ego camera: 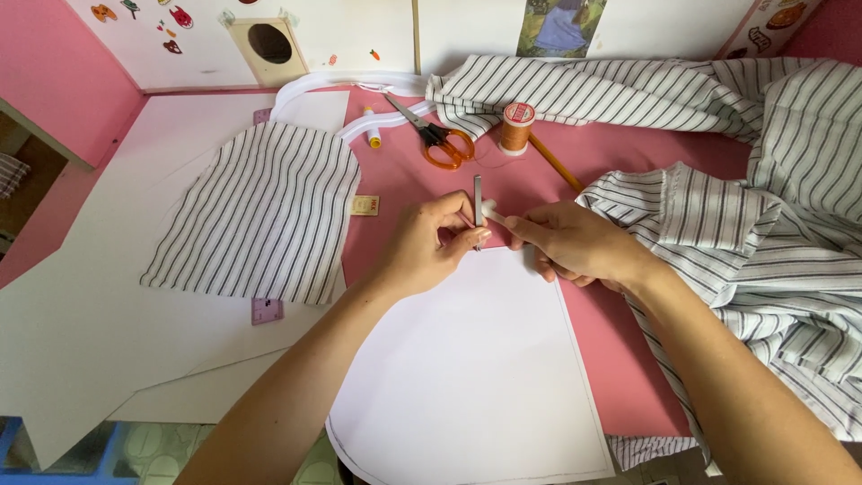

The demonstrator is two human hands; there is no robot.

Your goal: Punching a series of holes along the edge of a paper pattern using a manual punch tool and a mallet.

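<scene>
In the middle of the frame, the left hand (429,241) pinches a thin metal tool (478,199). The right hand (575,242) grips a small white bit (493,214) beside it, above the white paper (476,377).

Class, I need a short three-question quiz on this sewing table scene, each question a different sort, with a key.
1. True or false: the orange-handled scissors lie closed.
2. Which lies nearest the orange thread spool? A) yellow pencil B) striped cut fabric piece C) pink ruler
3. Fill in: the left hand and right hand meet over a small slim ______ tool.

Key: 1 false; 2 A; 3 metal.
</scene>
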